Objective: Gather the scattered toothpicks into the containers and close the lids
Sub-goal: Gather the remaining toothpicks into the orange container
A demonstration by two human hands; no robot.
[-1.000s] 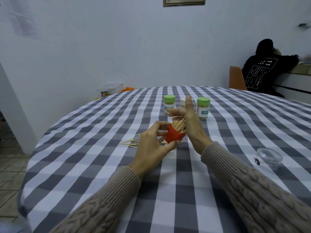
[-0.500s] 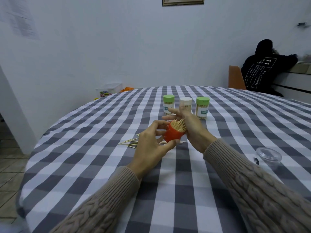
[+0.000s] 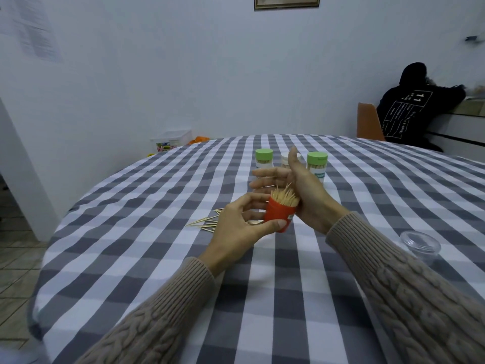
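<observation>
Head view, centre of frame. Left hand [image 3: 236, 229] grips the red container [image 3: 279, 215], thumb curled across its lower front and fingers wrapped behind; the container is tilted slightly and held just above the worktop [image 3: 131, 232]. The container is open and packed with a bundle of toothpicks [image 3: 284, 198], tips sticking up past the rim.

Right hand [image 3: 304, 195] is flat, fingers straight and released, palm facing left and set against the right side of the bundle and container; it holds nothing.

Loose toothpicks [image 3: 207, 223] lie scattered on the checked cloth just left of the left hand, partly hidden behind it.

Behind the hands, upper centre of the worktop, three containers stand upright in a row: left green-lidded container [image 3: 264, 160], a middle container [image 3: 285, 160] with a pale top, partly hidden by the right fingertips, and right green-lidded container [image 3: 317, 165]. Whether the middle one carries a lid I cannot tell.

Right edge of frame: a clear plastic lid [image 3: 420, 241] lies on the worktop, well apart from the hands.

Far upper right: a person in a dark hooded top [image 3: 414, 111], seated beside an orange chair back [image 3: 368, 124].
</observation>
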